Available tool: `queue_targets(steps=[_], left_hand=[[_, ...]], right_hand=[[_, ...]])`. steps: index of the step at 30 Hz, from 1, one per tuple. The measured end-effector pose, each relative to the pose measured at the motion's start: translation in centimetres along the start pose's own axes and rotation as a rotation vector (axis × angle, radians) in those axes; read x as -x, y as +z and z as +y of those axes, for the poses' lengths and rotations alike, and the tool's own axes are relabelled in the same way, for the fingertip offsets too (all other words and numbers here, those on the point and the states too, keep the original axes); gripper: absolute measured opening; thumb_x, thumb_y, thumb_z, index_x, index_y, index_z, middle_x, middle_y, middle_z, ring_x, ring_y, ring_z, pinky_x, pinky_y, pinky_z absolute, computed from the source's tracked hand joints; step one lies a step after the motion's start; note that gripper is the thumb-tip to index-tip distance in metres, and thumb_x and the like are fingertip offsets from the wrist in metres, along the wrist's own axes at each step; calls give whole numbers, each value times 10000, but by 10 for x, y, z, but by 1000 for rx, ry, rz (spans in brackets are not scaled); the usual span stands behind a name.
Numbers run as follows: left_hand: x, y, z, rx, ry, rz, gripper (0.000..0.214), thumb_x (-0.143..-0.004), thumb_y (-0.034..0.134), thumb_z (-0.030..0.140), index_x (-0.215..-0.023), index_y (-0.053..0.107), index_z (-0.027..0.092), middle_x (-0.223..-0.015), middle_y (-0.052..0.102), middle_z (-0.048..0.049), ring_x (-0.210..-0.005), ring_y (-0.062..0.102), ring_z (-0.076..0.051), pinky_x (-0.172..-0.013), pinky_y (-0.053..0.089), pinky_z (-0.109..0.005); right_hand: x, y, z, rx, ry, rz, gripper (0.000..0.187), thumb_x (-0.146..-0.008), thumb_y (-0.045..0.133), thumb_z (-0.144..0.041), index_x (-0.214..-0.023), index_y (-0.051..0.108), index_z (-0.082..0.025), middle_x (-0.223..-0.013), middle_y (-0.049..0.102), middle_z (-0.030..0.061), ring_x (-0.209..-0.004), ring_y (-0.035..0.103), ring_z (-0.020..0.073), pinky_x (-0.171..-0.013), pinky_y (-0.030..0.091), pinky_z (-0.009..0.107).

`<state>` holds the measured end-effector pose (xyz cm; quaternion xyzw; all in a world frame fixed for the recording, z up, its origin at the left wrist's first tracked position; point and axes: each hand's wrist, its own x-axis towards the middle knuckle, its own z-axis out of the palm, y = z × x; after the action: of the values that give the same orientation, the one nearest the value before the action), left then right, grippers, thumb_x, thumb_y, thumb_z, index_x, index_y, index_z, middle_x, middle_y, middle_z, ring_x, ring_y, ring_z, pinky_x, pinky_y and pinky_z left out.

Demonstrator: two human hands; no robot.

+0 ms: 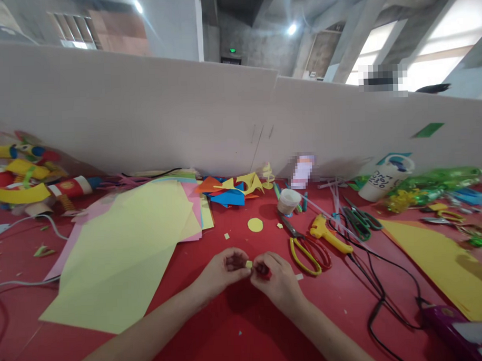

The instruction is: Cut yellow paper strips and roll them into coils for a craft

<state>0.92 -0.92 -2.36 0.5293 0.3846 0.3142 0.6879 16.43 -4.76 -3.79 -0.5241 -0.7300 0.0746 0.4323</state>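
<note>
My left hand [227, 271] and my right hand [276, 282] meet just above the red table [209, 339]. Between their fingertips is a small pale yellow piece [249, 264], probably paper, pinched from both sides. The fingers hide part of it. Beyond the hands lies a yellow paper circle [255, 225], flat on the table. A tiny pale scrap [226, 236] and a small yellow scrap [279, 226] lie near it. Right of my right hand rest scissors [305, 254] with one yellow and one red handle loop.
Large yellow paper sheets [125, 253] cover the left side. At right are a yellow glue gun [330, 235], green scissors [361, 222], black cables [381, 296] and orange-yellow paper [445, 263]. A small white cup [288, 201] and coloured scraps [229, 191] stand before the white partition [163, 120].
</note>
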Motion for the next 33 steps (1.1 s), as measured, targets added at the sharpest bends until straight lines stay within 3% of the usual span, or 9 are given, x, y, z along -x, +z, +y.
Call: queue_targets(steps=[6, 12, 17, 24, 33], left_hand=[[0, 1, -7, -25, 49, 50, 239, -589, 720, 271, -741, 571, 164, -718, 594, 1, -710, 564, -136, -694, 434, -264], [-1, 0, -10, -36, 51, 61, 201, -630, 681, 267, -788, 631, 152, -775, 644, -40, -766, 590, -171, -743, 453, -302], [-3, -6, -6, -105, 64, 117, 212, -656, 661, 289, -825, 653, 163, -826, 673, -54, -812, 599, -188, -771, 451, -310], [-5, -11, -6, -54, 103, 40, 241, -678, 653, 308, -874, 662, 169, -812, 679, -46, -741, 599, -165, -752, 453, -309], [-3, -7, -2, -27, 121, -15, 217, -693, 653, 297, -869, 675, 172, -861, 686, -58, -826, 602, -181, -786, 445, -306]], right_hand=[[1, 4, -5, -10, 67, 38, 104, -639, 487, -111, -593, 479, -204, -538, 503, -17, -478, 476, 118, -485, 418, 219], [1, 7, -6, -70, 124, 44, 83, -662, 508, -135, -608, 503, -199, -542, 529, -13, -479, 500, 119, -479, 437, 215], [2, 5, -4, -175, 108, -41, 78, -731, 523, -142, -739, 585, -190, -656, 606, 13, -593, 568, 133, -589, 482, 232], [0, -1, 0, -191, 157, 8, 72, -759, 519, -156, -770, 585, -181, -704, 612, 26, -641, 580, 146, -631, 486, 252], [-1, -1, -1, -201, 124, -1, 80, -742, 527, -138, -768, 584, -189, -704, 611, 25, -631, 579, 145, -615, 494, 254]])
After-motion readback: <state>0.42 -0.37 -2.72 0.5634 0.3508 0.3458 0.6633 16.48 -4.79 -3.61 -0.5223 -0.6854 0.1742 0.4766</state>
